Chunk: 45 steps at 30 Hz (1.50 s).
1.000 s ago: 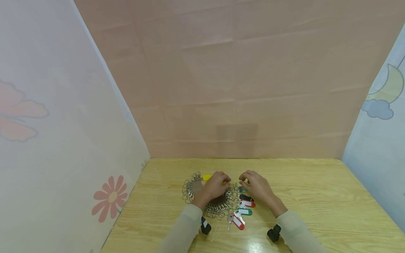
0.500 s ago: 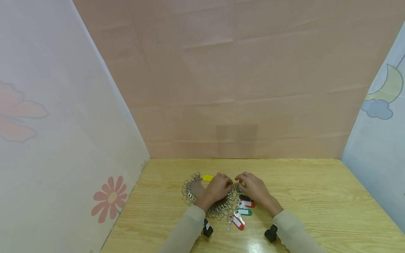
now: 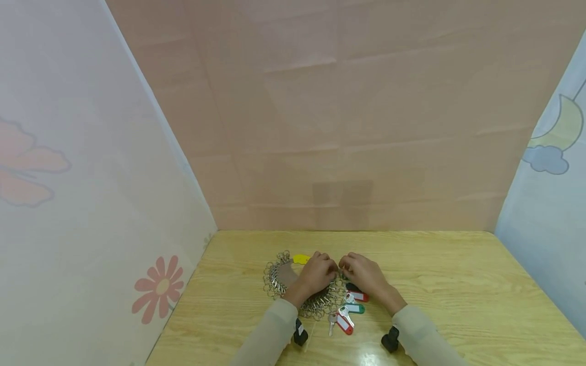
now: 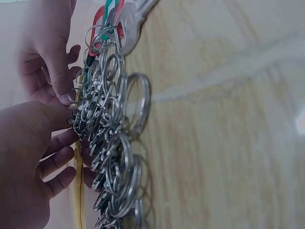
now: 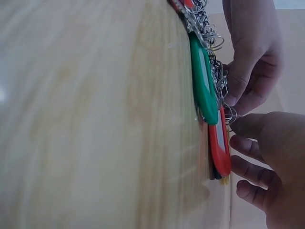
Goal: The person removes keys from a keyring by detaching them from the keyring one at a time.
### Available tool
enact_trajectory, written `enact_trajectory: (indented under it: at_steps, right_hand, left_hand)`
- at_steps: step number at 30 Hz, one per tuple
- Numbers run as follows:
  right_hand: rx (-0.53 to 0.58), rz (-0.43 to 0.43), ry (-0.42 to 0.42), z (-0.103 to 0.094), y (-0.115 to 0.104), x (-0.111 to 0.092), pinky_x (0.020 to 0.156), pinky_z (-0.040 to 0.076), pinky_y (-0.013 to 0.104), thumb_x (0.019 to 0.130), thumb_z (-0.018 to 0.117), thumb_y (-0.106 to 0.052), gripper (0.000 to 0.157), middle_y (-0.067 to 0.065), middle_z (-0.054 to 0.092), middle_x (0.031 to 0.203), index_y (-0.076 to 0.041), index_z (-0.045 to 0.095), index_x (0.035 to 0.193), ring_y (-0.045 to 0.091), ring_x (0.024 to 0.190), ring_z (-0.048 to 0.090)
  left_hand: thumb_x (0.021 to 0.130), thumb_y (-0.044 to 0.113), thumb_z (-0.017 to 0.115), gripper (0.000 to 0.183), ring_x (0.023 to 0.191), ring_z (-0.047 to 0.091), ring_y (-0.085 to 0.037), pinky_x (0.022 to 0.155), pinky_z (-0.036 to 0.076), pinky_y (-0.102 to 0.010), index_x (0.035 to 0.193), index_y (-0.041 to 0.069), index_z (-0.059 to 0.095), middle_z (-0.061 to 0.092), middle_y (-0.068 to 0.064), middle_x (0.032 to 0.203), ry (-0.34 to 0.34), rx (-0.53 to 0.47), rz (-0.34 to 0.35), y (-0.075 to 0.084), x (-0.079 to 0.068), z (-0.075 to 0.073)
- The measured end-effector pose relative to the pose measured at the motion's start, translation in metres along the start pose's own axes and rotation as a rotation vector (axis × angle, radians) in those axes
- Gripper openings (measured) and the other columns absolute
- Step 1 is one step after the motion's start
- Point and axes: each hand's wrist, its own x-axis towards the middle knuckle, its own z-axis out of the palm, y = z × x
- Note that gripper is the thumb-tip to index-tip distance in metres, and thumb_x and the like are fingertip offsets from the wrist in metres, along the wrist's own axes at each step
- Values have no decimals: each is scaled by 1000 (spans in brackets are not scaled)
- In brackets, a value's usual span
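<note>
A round fan of metal clasps with split key rings (image 3: pixel 316 307) lies on the table around a brown surface (image 3: pixel 287 274). My left hand (image 3: pixel 317 274) is over its right side; in the left wrist view its thumb and finger pinch a small metal clasp (image 4: pixel 79 125). My right hand (image 3: pixel 364 273) faces it closely, thumb and finger pinching a split ring (image 5: pixel 230 114) in the right wrist view. Just below the right hand lie a red key tag (image 3: pixel 358 296), a green key tag (image 3: pixel 354 308) and another red key tag (image 3: pixel 345 324) with keys (image 3: pixel 331 324).
A yellow piece (image 3: pixel 300 258) lies behind the rings. Near the left wrist is a thin pale strip (image 3: pixel 310 338). The wooden table (image 3: pixel 458 284) runs back to a tan wall, with printed panels at both sides.
My right hand has shifted a little left, closer to the left hand, now covering the small tags behind it. The left hand has moved slightly right.
</note>
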Motion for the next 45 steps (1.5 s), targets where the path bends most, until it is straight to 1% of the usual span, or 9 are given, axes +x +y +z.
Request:
enact_trajectory:
  at_steps: [8,19,25,27,30,33,36,40,45]
  right_hand:
    - [-1,-11,9,2,-2,1,57,43,21,87,77,-23,12,-16,57,83,-28,66,87,1,70,53]
    - [12,-12,12,2,-3,0,54,40,20,88,76,-21,10,-16,58,82,-25,67,90,-2,65,49]
    - [24,0,24,1,-5,0,54,40,19,90,73,-22,9,-16,59,83,-26,66,91,-2,64,48]
    - [31,2,35,0,-5,0,53,40,20,90,73,-21,9,-16,59,83,-26,66,90,-2,63,48]
    - [36,11,39,-1,-7,1,53,39,20,91,73,-21,9,-17,59,83,-27,65,90,-2,63,46]
    - [34,19,40,-3,-9,2,54,39,20,92,72,-22,9,-17,59,84,-27,65,91,-2,63,46]
    - [35,22,46,-6,-11,2,54,39,20,92,71,-22,8,-16,59,85,-27,64,92,-1,62,45]
    - [37,28,49,-8,-12,3,54,39,19,93,70,-22,7,-16,60,86,-26,65,93,-2,63,45]
    - [58,52,47,-9,-13,4,53,38,20,93,70,-22,6,-15,61,86,-26,65,93,-1,62,46]
  left_hand:
    - [96,28,66,13,88,49,-10,81,44,-24,103,23,76,65,7,99,0,-13,-4,1,-1,0]
    - [96,26,66,13,86,48,-11,78,43,-24,104,22,76,66,6,99,9,-40,7,0,-3,0]
    - [97,29,64,16,87,50,-10,86,47,-27,107,25,76,66,8,101,-11,-46,-17,1,-4,-2]
    - [97,30,63,17,86,50,-9,86,47,-27,107,25,76,66,10,100,-15,-59,-24,1,-4,-2]
    - [97,34,61,18,84,49,-7,83,46,-26,104,26,76,67,11,96,-14,-100,-31,1,-4,-3]
    - [97,36,61,19,82,48,-6,77,45,-23,100,26,76,68,12,93,-4,-165,-41,1,-4,-4]
    - [98,36,61,18,82,48,-5,73,44,-21,99,26,76,70,14,93,4,-225,-57,0,-3,-4]
    - [97,33,63,15,83,48,-5,72,44,-20,100,26,75,70,14,93,-1,-272,-80,0,-4,-6]
    - [95,30,67,15,83,49,-6,72,45,-22,103,21,75,71,9,93,14,-324,-91,0,-5,-9]
